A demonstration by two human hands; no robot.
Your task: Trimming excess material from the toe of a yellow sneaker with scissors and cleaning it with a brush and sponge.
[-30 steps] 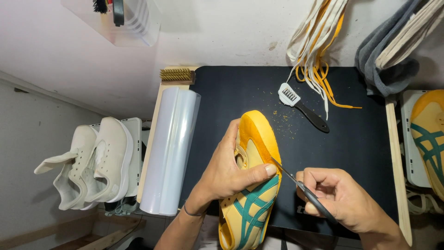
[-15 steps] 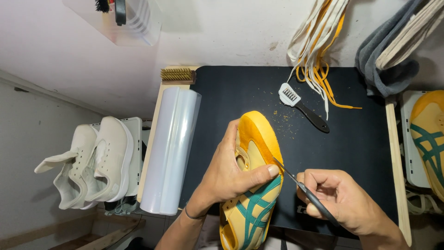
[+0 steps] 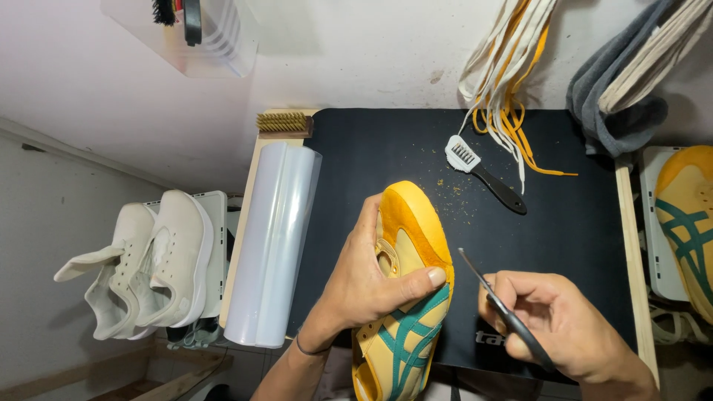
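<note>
A yellow sneaker with teal stripes (image 3: 413,245) lies on its side over the black mat (image 3: 572,215), toe pointing away from me. My left hand (image 3: 368,278) wraps around its middle, thumb pressed on the side. My right hand (image 3: 564,327) pinches a thin dark metal tool (image 3: 490,293) whose pointed tip hovers just right of the shoe's sole edge, a short gap apart from it.
A black-handled white brush (image 3: 483,172) and yellow crumbs lie on the mat's far part. Laces (image 3: 505,96) and grey cloth (image 3: 616,104) hang behind. A clear film roll (image 3: 275,238), a wooden bristle brush (image 3: 284,123), white sneakers (image 3: 148,267) and a second yellow shoe (image 3: 687,223) flank the mat.
The tool's tip has drawn back slightly to the right, off the shoe's edge. My left hand keeps its grip on the shoe.
</note>
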